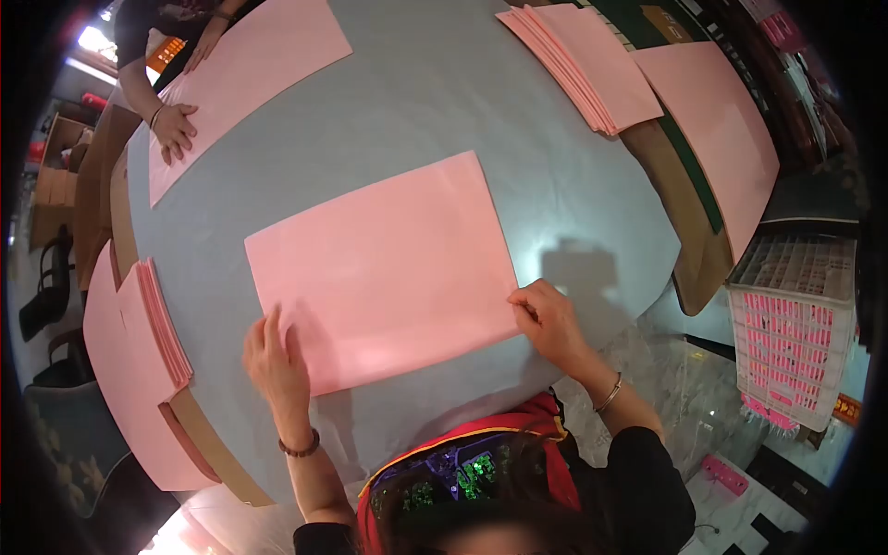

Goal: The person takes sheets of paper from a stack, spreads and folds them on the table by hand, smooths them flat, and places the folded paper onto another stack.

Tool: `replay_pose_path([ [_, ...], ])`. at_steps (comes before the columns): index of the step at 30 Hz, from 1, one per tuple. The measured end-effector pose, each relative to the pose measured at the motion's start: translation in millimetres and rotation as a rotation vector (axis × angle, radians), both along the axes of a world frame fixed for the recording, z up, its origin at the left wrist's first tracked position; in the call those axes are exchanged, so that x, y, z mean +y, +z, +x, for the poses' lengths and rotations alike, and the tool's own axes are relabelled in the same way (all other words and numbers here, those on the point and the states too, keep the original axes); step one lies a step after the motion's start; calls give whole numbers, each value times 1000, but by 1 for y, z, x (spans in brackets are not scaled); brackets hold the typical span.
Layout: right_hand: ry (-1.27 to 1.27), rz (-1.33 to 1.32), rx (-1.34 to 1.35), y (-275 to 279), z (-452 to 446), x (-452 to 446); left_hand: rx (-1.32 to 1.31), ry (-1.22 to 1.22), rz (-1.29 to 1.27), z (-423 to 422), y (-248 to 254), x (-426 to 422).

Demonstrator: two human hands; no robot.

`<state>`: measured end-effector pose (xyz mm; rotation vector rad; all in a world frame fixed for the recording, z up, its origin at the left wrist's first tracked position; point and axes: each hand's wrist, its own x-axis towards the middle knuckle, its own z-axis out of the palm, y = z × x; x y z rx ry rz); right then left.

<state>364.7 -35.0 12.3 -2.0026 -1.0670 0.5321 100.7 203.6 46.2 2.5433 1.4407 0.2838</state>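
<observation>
1. Your sheet (384,259), pink, lies at a slant on the table (416,111) in front of you, all but its hand-covered edges visible.
2. Your right hand (550,319) pinches the sheet's right edge near the close corner, thumb and fingertips nearly meeting; the fingers hide the paper between them.
3. Your left hand (275,361) is at the left edge, fingers bent and close together. Its thumb is lost in shadow, so you cannot tell whether it grips or only touches.
4. Across from you, another person's hand (173,132) is spread on a far sheet (254,60), which the top of the view cuts off. That person is mostly out of view.
5. The left stack (153,324) and right stack (597,69) overlap too tightly to count.
6. The basket's (800,370) lattice obscures its pink contents (786,324).
</observation>
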Motion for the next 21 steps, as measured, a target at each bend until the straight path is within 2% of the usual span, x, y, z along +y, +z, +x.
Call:
replay_pose_path([
  [1, 4, -21, 0, 2, -1, 0, -240, -168, -19, 23, 4, 9],
  [2, -15, -9, 15, 3, -2, -3, -405, -477, -113, 84, 10, 21],
  [4, -1, 58, 66, 5, -2, -4, -406, -654, -119, 152, -6, 37],
  [7, -14, 144, 17, -2, -2, -5, -409, -702, -186, 226, -38, 56],
  [9, -30, 156, 22, -2, -1, -6, -400, -697, -370, 252, -43, 56],
  [13, -37, 149, 91, -6, 0, -8, -270, -694, -356, 264, -41, 46],
  [15, -42, 173, 110, -7, 1, -9, -345, -708, -385, 266, -46, 48],
  [21, -21, 180, 121, -13, 2, -11, -307, -758, -446, 276, -43, 48],
])
